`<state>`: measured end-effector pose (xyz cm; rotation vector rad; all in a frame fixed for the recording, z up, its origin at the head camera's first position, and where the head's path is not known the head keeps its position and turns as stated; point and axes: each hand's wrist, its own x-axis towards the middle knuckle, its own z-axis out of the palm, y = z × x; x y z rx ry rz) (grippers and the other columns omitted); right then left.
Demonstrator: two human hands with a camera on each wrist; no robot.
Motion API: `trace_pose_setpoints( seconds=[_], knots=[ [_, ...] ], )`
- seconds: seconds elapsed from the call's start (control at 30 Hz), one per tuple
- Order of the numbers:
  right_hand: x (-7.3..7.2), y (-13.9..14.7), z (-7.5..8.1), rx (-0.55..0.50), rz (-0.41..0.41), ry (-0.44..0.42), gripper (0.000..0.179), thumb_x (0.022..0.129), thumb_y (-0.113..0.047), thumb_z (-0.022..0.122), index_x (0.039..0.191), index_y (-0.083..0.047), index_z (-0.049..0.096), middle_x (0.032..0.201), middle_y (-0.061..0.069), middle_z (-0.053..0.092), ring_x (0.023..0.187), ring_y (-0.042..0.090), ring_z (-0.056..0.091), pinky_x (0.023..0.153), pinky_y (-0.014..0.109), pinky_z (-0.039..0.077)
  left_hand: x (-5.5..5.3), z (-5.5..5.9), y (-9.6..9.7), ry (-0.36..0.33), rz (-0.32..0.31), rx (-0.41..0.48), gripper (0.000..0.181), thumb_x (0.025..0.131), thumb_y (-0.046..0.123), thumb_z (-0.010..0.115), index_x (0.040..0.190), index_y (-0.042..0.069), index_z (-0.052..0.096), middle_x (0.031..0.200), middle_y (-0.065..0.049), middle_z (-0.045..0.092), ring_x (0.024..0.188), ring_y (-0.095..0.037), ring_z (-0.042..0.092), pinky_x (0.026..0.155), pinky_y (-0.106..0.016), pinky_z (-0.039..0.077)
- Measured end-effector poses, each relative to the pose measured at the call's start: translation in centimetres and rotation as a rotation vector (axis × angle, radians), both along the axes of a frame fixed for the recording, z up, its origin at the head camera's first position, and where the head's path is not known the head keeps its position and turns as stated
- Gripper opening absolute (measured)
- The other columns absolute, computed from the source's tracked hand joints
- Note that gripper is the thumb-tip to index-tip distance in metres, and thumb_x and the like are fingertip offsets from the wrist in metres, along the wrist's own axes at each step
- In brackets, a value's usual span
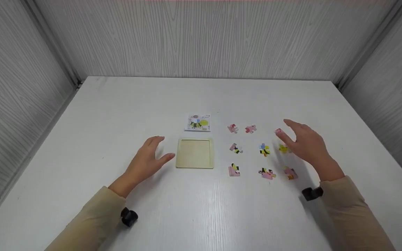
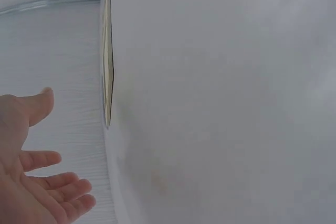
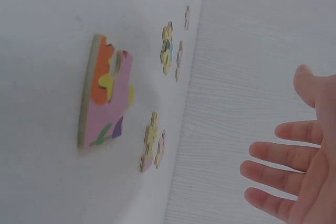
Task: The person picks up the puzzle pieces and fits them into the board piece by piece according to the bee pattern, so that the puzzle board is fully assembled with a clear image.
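Observation:
My left hand [image 1: 146, 159] hovers just left of a shallow wooden puzzle tray [image 1: 194, 168], its fingers spread and holding nothing. Over the right-hand puzzle pieces my right hand [image 1: 306, 143] is raised, also bare, thumb and fingers apart. Beneath it lies a yellow piece [image 1: 283, 148], partly hidden, and a pink piece [image 1: 278, 131] shows by the thumb tip. A pink corner piece with orange and yellow [image 3: 107, 98] is large in the right wrist view. The tray's edge [image 2: 108, 61] appears side-on in the left wrist view.
A square bee picture card [image 1: 198, 123] lies behind the tray. Between tray and right hand are loose pieces in rough rows, among them a blue-and-yellow piece [image 1: 264, 150] and a pink-and-black corner [image 1: 234, 170]. Grey wood-grain panels [image 1: 201, 38] wall the white table.

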<state>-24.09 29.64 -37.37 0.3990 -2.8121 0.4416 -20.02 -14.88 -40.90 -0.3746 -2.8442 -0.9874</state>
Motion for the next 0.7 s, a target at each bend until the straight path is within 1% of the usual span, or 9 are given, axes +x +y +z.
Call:
trace_pose_setpoints(
  seconds=[0.13,0.3,0.4,0.5,0.63,0.7],
  knots=[
    [-0.6,-0.8,0.1,-0.032,0.014,-0.062,0.064,0.093,-0.051,0.047,0.136,-0.005,0.044,0.131,0.021,0.051,0.117,0.04,0.047,0.091,0.056,0.038,-0.4,-0.2,0.2,-0.076,-0.034,0.022,0.067,0.088,0.037,0.064,0.137,-0.001,0.039,0.141,-0.02,0.037,0.131,-0.032,0.034,0.105,-0.046,0.029],
    [-1.3,-1.7,0.3,-0.069,0.042,-0.14,0.066,0.093,-0.053,0.045,0.137,-0.005,0.044,0.131,0.02,0.051,0.121,0.039,0.044,0.096,0.056,0.034,-1.1,-0.6,0.4,-0.17,-0.072,0.013,0.069,0.088,0.038,0.062,0.14,0.0,0.036,0.145,-0.02,0.031,0.135,-0.033,0.026,0.107,-0.047,0.023],
    [-1.9,-2.1,0.2,-0.087,0.062,-0.179,0.065,0.093,-0.053,0.044,0.137,-0.006,0.044,0.132,0.019,0.051,0.122,0.038,0.043,0.098,0.056,0.032,-1.4,-0.9,0.5,-0.213,-0.088,-0.002,0.07,0.089,0.038,0.061,0.141,0.001,0.033,0.147,-0.021,0.027,0.137,-0.034,0.02,0.109,-0.047,0.018],
    [-2.4,-2.6,0.1,-0.101,0.088,-0.206,0.065,0.093,-0.054,0.044,0.137,-0.006,0.044,0.131,0.018,0.051,0.118,0.037,0.047,0.096,0.054,0.034,-1.5,-1.2,0.6,-0.238,-0.1,-0.029,0.07,0.09,0.039,0.059,0.143,0.001,0.031,0.149,-0.021,0.024,0.139,-0.034,0.014,0.11,-0.048,0.014],
    [-3.2,-3.5,-0.1,-0.117,0.126,-0.231,0.066,0.092,-0.055,0.044,0.137,-0.006,0.045,0.132,0.017,0.051,0.113,0.038,0.051,0.094,0.053,0.038,-1.7,-1.4,0.6,-0.248,-0.121,-0.061,0.071,0.091,0.039,0.058,0.143,0.0,0.03,0.15,-0.022,0.02,0.14,-0.035,0.009,0.11,-0.048,0.01],
    [-3.6,-4.0,-0.2,-0.126,0.142,-0.241,0.066,0.092,-0.055,0.044,0.137,-0.006,0.045,0.132,0.017,0.051,0.113,0.038,0.051,0.094,0.053,0.038,-1.8,-1.6,0.7,-0.249,-0.137,-0.079,0.071,0.091,0.039,0.057,0.143,-0.001,0.029,0.15,-0.023,0.019,0.14,-0.035,0.007,0.11,-0.049,0.008]
  ],
)
